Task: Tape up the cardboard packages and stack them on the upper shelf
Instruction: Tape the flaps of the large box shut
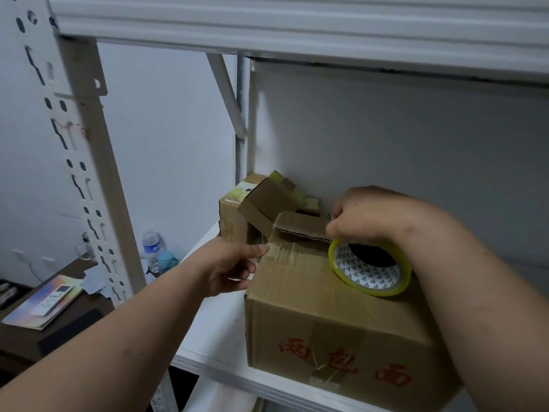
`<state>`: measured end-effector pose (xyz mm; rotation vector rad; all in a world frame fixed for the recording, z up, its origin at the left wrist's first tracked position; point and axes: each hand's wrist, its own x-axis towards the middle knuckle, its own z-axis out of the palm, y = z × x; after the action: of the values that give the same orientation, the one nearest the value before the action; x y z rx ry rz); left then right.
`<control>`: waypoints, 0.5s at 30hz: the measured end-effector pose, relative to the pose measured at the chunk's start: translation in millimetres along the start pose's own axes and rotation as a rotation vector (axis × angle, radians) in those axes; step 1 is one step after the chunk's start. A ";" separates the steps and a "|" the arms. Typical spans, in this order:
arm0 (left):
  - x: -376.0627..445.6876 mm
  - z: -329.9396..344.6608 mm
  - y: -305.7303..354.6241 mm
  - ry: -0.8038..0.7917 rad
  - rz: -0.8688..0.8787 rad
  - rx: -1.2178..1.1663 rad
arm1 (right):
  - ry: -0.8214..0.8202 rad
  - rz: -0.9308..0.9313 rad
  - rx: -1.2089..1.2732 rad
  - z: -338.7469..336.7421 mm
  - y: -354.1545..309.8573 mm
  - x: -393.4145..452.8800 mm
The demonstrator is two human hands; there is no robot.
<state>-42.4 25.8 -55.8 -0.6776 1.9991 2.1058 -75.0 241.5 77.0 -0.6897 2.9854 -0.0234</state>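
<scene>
Taping is underway: on the shelf [219,331], the left hand [231,267] pinches the tape end against the box [326,316]; the right hand [361,217] grasps the roll [371,270] atop the box. Next, probably, pressing the raised flap [303,227] flat.

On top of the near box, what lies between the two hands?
In the head view, between the left hand and right hand lie the box's raised flap, old tape strips and the tape roll.

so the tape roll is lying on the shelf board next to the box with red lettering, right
Not quite. The head view shows the tape roll lying on top of the box with red lettering, not on the shelf board beside it.
</scene>
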 end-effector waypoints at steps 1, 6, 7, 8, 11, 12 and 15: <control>0.5 0.2 -1.8 0.000 -0.032 -0.021 | 0.003 0.000 0.004 1.1 0.6 0.7; 6.8 -1.2 -25.2 -0.166 -0.199 -0.289 | 0.007 -0.004 0.022 3.9 1.0 3.5; 5.8 1.0 -28.7 -0.189 -0.211 -0.339 | 0.007 -0.004 0.027 4.3 1.1 3.9; 4.2 3.7 -30.4 -0.199 -0.209 -0.369 | 0.007 -0.005 0.029 4.4 0.8 4.0; 1.8 12.0 -35.4 -0.222 -0.175 -0.414 | 0.006 -0.013 0.022 5.0 0.0 4.5; 0.3 14.2 -36.9 -0.230 -0.168 -0.418 | 0.006 -0.017 0.021 5.4 -0.4 4.8; -0.7 16.6 -39.9 -0.234 -0.136 -0.400 | 0.007 -0.019 0.034 6.4 -0.7 6.7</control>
<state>-28.7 45.8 -91.5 -0.5693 1.3881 2.3937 -80.3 237.9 70.1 -0.7162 2.9776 -0.0776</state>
